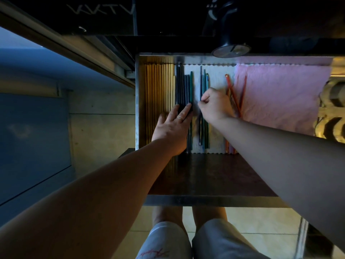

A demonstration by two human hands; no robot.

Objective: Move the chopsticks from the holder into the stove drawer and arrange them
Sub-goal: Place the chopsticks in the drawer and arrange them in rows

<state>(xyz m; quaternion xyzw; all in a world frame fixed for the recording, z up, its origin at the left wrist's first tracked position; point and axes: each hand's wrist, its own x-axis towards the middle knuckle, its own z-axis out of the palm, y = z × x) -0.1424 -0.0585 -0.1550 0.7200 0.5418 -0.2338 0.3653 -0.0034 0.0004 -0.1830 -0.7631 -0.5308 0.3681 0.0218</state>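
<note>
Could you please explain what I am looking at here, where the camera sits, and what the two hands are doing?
There is no machine here: a person wears one camera on the head, and it looks forward and down, so both bare arms reach into the picture from below. Under them is an open metal drawer. Inside, from left to right, lie a row of pale wooden chopsticks, a bundle of dark chopsticks, a few dark and teal ones, and red ones beside a pink cloth. The left hand lies flat, fingers spread, pressing on the dark bundle, probably to keep it lined up. The right hand is curled, its grip pinching one of the loose dark and teal chopsticks. At the bottom are the person's own knees above a tiled floor.
</note>
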